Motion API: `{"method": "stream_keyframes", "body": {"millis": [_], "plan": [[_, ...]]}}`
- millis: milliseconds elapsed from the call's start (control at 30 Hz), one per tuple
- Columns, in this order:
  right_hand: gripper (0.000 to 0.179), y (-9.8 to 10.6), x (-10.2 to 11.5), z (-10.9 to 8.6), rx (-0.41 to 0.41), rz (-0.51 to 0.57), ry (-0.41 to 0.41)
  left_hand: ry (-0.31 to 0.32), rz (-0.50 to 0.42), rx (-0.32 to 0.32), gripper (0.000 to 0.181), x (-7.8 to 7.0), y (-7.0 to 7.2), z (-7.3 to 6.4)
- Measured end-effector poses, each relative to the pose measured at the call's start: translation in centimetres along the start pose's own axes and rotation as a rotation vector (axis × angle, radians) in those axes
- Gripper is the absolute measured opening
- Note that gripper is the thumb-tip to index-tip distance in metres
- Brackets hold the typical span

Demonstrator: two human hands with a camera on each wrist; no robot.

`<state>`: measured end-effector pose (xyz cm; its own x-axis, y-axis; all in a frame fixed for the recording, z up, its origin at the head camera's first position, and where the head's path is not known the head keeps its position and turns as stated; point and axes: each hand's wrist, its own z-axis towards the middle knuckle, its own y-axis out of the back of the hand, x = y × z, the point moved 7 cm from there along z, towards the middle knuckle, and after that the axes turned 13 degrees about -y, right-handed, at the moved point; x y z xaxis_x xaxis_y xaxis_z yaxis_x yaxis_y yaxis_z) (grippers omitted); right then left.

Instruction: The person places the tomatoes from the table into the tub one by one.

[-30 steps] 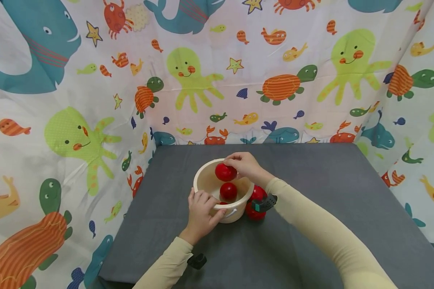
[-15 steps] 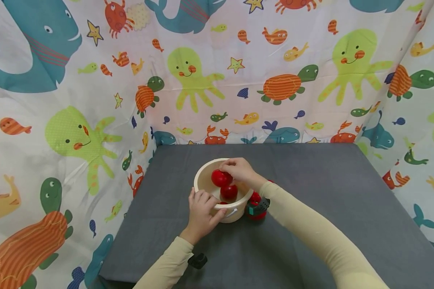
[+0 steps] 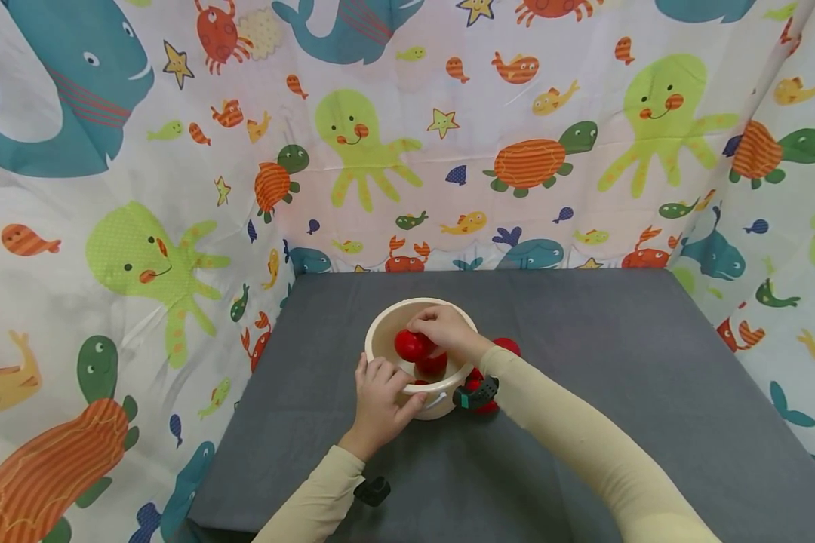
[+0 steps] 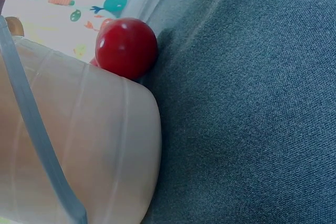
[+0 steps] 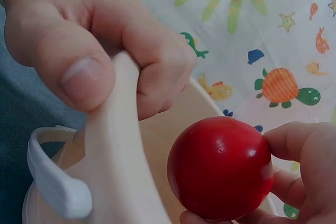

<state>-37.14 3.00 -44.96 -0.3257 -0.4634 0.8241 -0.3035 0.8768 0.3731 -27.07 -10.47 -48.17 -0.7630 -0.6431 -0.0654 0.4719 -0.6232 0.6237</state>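
Note:
A cream bucket point(image 3: 429, 409) stands on the dark cloth. My left hand point(image 3: 378, 396) grips its near rim; the right wrist view shows the thumb outside and the fingers curled over inside. My right hand point(image 3: 444, 329) reaches into the bucket's mouth and holds a smooth red ball point(image 5: 220, 169) by its fingertips. Below the held ball, another red ball point(image 3: 432, 366) lies inside, partly covered by it. A sliver of red also shows just inside the near rim. The bucket's white handle point(image 5: 58, 182) hangs on the outside.
More red balls lie right of the bucket, one behind the forearm point(image 3: 506, 345) and others partly hidden by the right wrist's black band point(image 3: 475, 394). In the left wrist view a red ball point(image 4: 126, 48) sits beside the bucket. A sea-animal curtain point(image 3: 380, 151) surrounds the table point(image 3: 598, 332).
My right hand has moved down and slightly left, lowering the held ball deeper into the bucket. My left hand stays on the rim. A red ball behind the right forearm has come into sight.

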Motion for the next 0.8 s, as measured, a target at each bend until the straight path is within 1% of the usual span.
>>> {"method": "stream_keyframes", "body": {"millis": [167,400,600,800], "plan": [[0.03,-0.1,-0.1,0.0,-0.009,-0.04,0.005,0.003,0.0,0.004,0.044,-0.1,0.1,0.1],[0.028,-0.6,-0.5,0.8,-0.032,-0.148,0.033,-0.003,0.013,0.003,0.046,-0.1,0.1,0.0],[0.029,-1.1,-0.7,1.0,-0.004,-0.164,0.014,-0.012,0.019,-0.004,0.05,-0.1,0.1,0.0],[0.027,-1.5,-0.7,1.0,-0.014,-0.213,0.038,-0.017,0.026,-0.008,0.049,0.0,0.0,0.0]]}}
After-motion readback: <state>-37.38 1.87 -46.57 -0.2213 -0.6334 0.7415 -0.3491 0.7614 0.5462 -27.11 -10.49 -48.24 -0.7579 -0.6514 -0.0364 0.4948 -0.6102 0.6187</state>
